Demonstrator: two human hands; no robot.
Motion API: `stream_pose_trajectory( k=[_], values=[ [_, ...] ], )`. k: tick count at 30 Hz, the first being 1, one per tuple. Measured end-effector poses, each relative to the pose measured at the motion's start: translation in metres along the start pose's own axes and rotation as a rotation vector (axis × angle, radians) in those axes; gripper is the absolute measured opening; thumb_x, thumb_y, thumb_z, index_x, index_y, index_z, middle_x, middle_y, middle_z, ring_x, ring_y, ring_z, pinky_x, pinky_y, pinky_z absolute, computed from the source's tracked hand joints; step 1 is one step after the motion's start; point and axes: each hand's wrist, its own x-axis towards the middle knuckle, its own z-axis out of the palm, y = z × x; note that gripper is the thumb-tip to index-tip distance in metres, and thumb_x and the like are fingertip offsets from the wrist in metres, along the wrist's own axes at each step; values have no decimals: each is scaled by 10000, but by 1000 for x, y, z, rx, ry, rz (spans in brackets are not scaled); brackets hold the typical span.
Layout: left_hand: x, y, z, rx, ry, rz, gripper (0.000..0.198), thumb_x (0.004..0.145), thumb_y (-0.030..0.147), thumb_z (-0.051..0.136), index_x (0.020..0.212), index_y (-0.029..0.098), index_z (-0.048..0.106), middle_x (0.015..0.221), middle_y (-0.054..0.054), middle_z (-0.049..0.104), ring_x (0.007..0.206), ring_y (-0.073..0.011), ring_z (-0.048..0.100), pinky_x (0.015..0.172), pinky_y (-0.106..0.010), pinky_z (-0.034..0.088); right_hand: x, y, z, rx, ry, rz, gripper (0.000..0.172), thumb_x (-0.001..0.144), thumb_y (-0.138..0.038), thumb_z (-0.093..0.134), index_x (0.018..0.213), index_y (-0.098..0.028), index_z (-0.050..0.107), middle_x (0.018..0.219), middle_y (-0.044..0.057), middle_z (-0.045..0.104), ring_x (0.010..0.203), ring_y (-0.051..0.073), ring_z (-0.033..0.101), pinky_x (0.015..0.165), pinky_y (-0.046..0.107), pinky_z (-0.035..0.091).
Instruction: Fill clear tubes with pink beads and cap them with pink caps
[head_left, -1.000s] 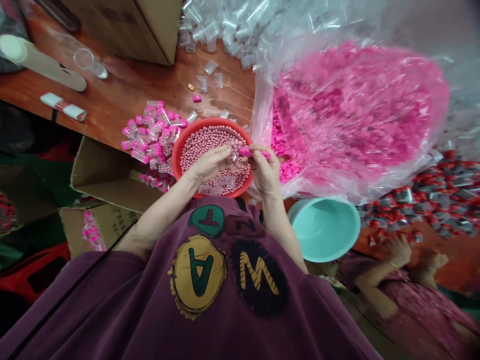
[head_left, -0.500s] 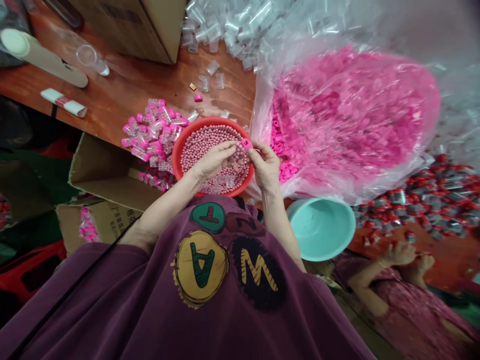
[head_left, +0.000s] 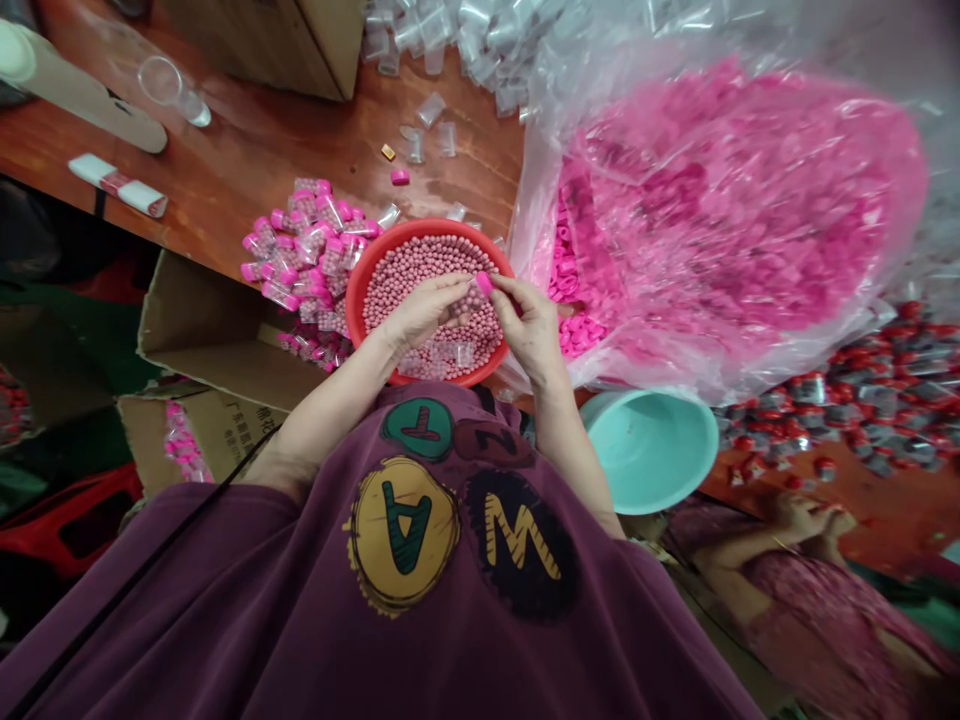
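Note:
My left hand is above a red plastic bowl and pinches a small clear plastic vial at its fingertips. My right hand holds a pink plastic cap between finger and thumb, right against the vial's end. The bowl is full of small pink beads, with a few clear vials lying among them. Left of the bowl lies a heap of clear vials with pink caps. A large clear bag of pink caps sits just right of my right hand.
Loose clear vials spread over the wooden table. Below the bag stand a teal basin and red-capped vials. A co-worker's hands work at lower right. A cardboard box sits at left.
My right hand has carried the pink cap leftward, from over the bowl's right side to my left fingertips. My two hands are now closer together.

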Motion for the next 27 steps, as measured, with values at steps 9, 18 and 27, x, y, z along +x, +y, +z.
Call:
stream_pose_trajectory(
  k=[9,18,27],
  values=[
    [5,-2,-25,97,112,3,185,1075,304,720,1122,155,819,922,-56,782,715,-107,672,663,-226,534,-10,6,-11,-237,-143,-6,339,1126,-492,629,1207,-285,884,1079,96,845,1026,286,786,1000,486,667],
    [3,-21,-7,-144,48,9,115,1048,182,718,1061,185,833,947,-37,794,815,-113,693,780,-236,579,-1,14,23,-8,46,-7,430,1098,-662,629,1229,-329,868,1209,42,892,1139,257,826,1072,501,680],
    [-4,-22,0,-185,18,-10,25,1016,199,814,1027,177,819,892,-1,746,750,-74,648,737,-191,541,-6,2,8,-65,-22,-34,356,1099,-610,664,1211,-347,876,1090,44,878,989,248,801,967,474,681]
  ],
)
